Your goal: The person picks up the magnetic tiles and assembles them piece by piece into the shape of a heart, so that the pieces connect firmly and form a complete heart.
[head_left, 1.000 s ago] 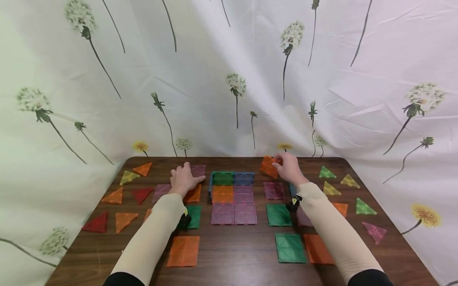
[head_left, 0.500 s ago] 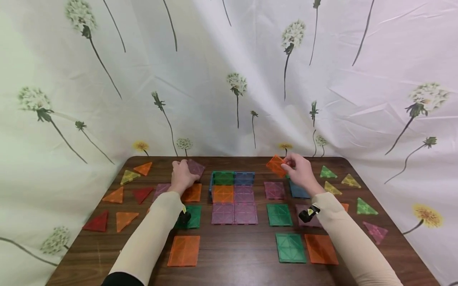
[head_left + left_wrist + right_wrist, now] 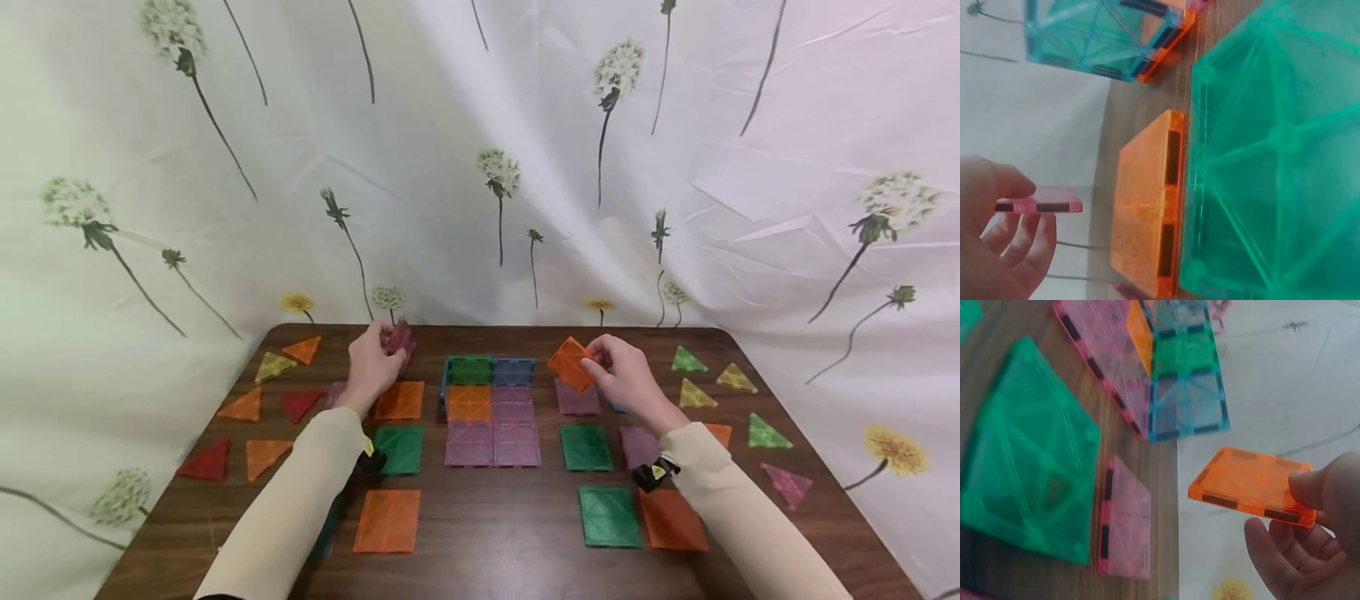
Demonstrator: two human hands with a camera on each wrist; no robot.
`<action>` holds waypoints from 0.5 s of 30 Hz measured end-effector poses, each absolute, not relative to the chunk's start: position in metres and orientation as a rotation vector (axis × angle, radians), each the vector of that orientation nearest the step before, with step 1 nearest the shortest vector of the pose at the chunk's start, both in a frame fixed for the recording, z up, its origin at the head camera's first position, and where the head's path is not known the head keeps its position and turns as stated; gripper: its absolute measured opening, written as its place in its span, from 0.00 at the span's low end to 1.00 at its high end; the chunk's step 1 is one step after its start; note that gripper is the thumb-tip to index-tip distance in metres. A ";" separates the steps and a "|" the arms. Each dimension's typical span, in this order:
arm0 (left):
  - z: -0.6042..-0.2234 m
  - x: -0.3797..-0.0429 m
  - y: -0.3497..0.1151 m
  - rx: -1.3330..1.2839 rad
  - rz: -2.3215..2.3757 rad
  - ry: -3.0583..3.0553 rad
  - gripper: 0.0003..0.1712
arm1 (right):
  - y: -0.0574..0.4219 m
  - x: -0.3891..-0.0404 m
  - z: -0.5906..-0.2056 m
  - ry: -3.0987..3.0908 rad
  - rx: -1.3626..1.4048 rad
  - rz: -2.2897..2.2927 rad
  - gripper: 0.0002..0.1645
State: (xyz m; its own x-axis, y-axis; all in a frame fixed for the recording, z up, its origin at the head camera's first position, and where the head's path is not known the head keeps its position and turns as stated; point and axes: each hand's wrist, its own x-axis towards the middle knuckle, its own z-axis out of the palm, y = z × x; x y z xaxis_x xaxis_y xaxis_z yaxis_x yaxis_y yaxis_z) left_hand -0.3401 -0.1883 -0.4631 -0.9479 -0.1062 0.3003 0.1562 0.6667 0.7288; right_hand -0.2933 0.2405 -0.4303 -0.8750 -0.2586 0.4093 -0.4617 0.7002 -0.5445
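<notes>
Item: orange tile, upper right of centre in the head view. Gripped by your right hand, thumb on one face, fingers behind, at its right-hand corner. It reaches left out of the grip, towards the joined tile block at centre, apart from it. Square, so no long axis to line up; it is turned to a diamond, one corner leading.

Item: pink tile, upper left of centre. Pinched by your left hand between thumb and fingers; reaches right from the grip, near edge-on to the head view, clear of the bench. Your right hand's tile looks the nearer to the block; depth is hard to judge.

Condition: both see-through, with dark strips set in the edges; the orange shows bright and clear, the pink purplish from above.

Block: flat orange and purple tiles at the front, a green panel and a blue panel standing along the back, another blue one at the left side.

Alongside: orange square flat below your left hand; purple square flat below the orange tile.
</notes>
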 end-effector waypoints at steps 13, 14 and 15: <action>-0.455 -0.285 -0.192 -0.214 -1.138 -2.459 0.19 | 0.203 -0.283 -0.456 -2.709 0.676 0.936 0.07; -0.454 -0.281 -0.192 -0.218 -1.134 -2.460 0.19 | 0.201 -0.283 -0.458 -2.706 0.688 0.934 0.08; -0.454 -0.277 -0.191 -0.222 -1.128 -2.464 0.19 | 0.199 -0.283 -0.460 -2.704 0.700 0.935 0.08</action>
